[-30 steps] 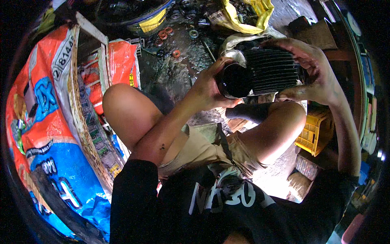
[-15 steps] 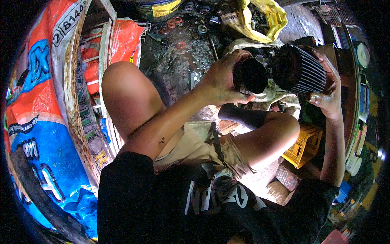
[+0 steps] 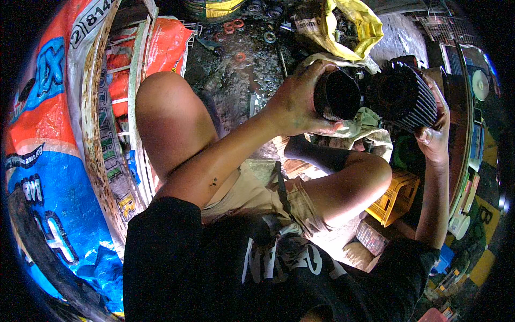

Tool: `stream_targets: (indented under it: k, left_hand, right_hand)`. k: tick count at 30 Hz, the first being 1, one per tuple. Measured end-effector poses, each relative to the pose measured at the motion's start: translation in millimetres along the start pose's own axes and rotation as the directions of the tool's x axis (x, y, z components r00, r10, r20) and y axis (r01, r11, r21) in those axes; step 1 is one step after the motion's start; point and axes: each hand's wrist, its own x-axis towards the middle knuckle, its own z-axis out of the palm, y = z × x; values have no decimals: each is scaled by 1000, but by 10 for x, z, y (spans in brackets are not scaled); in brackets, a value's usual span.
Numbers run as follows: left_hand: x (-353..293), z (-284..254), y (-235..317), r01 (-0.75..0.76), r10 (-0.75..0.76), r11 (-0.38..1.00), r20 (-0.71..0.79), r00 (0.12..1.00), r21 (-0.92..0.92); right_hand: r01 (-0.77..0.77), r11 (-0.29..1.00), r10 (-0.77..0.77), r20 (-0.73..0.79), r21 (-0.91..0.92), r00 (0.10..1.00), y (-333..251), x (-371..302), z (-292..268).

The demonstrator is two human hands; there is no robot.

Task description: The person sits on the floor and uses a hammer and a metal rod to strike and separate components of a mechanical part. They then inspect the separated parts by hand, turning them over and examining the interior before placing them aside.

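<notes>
While the person sits with knees bent, a black T-shirt [image 3: 177, 257] is nearest, then tan cloth shorts [image 3: 236, 193]. Yellow lattice-walled plastic crate [image 3: 394, 199] sits beside the right leg; a rust-flaked metal frame [image 3: 92, 129] runs along the left. Up front, left hand [image 3: 298, 99] is clamped on a short, smooth-walled black cylinder [image 3: 338, 95]: fingers over the top, thumb below, round end too dark to tell hollow or capped. Right hand [image 3: 437, 118] is clamped on the outer side of a black finned cylinder [image 3: 407, 96] with straight parallel ribs. Both parts held up side by side, narrow gap between. Beyond: crumpled pale sheeting [image 3: 370, 131], rough, wet-looking dark floor [image 3: 233, 88], red rings [image 3: 236, 57], and a wrinkled sack [image 3: 371, 33] with a yellow rim.
</notes>
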Motion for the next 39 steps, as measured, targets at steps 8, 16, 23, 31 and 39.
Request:
stream_targets:
  k: [8, 16, 23, 31, 39]
  left_hand:
    - [-2, -36, 5, -25, 27, 998, -29, 999, 60]
    - [157, -211, 103, -72, 81, 992, -85, 993, 99]
    - [610, -777, 188, 33, -5, 977, -129, 992, 213]
    - [1456, -1729, -169, 106, -62, 981, -252, 966, 164]
    - [1582, -2450, -782, 150, -57, 983, -593, 803, 108]
  right_hand:
    - [-13, 1000, 13, -5, -15, 1000, 43, -5, -13]
    - [-62, 986, 54, 52, 158, 997, 209, 218, 291]
    - [97, 950, -110, 28, 297, 993, 238, 904, 460]
    - [178, 821, -258, 75, 542, 963, 157, 2467, 904]
    - [46, 963, -63, 56, 265, 996, 101, 4171, 1325]
